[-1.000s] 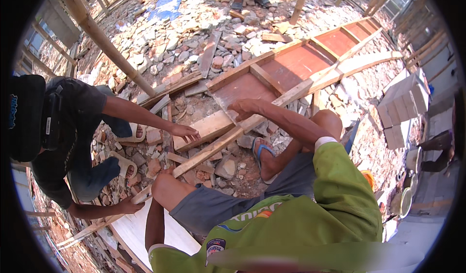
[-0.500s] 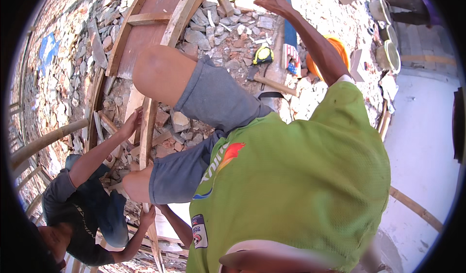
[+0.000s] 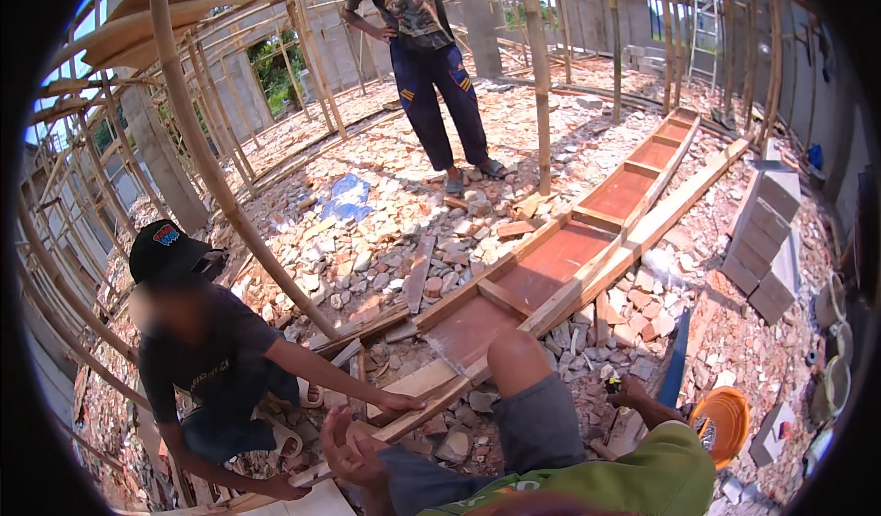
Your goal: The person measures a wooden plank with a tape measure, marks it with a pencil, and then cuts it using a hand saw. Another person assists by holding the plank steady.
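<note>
My left hand (image 3: 353, 452) is raised above my thigh, beside a long wooden strip (image 3: 431, 408). Its fingers are apart and nothing shows in them. My right hand (image 3: 638, 395) reaches down to the rubble on the right, its fingers around a small yellow-and-black tape measure (image 3: 613, 385) that is partly hidden. A co-worker in a dark cap (image 3: 165, 250) squats at the left, one hand (image 3: 401, 402) on the strip and the other hand (image 3: 284, 488) lower along it. A long wooden frame with reddish-brown panels (image 3: 551, 273) runs away from my knee.
Broken brick and stone (image 3: 367, 250) cover the ground. A long blue tool (image 3: 676, 360) and an orange bucket (image 3: 741, 424) are on the right, with grey blocks (image 3: 762, 241) beyond. Another person (image 3: 431, 103) stands behind the frame. Bamboo poles (image 3: 206, 163) rise at the left.
The view has swung up and outward. My right hand has come down to the tape measure, which lay on the rubble before. My left hand, mostly hidden before, now shows.
</note>
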`<state>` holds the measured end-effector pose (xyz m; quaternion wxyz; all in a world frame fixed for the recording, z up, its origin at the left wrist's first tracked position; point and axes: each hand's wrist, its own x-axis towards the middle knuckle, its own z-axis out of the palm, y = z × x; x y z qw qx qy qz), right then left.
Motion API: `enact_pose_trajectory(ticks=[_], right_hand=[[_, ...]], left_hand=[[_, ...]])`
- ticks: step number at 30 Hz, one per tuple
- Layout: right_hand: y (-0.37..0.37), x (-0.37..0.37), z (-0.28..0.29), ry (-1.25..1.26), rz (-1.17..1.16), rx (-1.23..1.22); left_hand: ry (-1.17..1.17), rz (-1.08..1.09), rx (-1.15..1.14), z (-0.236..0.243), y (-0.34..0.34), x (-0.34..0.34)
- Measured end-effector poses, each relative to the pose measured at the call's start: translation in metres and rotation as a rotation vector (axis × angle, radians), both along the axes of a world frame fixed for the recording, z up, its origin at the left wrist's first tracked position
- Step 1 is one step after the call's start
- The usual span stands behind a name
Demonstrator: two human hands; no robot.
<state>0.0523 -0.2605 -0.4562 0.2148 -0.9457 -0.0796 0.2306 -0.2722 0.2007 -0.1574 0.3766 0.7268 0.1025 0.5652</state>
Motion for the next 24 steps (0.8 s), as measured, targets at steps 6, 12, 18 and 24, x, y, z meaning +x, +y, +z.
enact_pose_trajectory(ticks=[6, 12, 18, 24], right_hand=[[0.089, 0.023, 0.263, -0.486, -0.112, 0.862], [0.184, 0.024, 0.378, -0.078, 0.516, 1.473], [0.27, 0.012, 0.417, -0.178, 0.749, 1.159], [0.362, 0.122, 0.549, -0.078, 0.678, 1.519]], left_hand=[[0.384, -0.895, -0.67, -0.004, -0.06, 0.193], [0.483, -1.884, -1.029, 0.084, -0.085, 0.28], [0.203, -1.33, -0.803, 0.08, -0.021, 0.233], [-0.201, -0.547, -0.084, 0.242, 0.022, 0.321]])
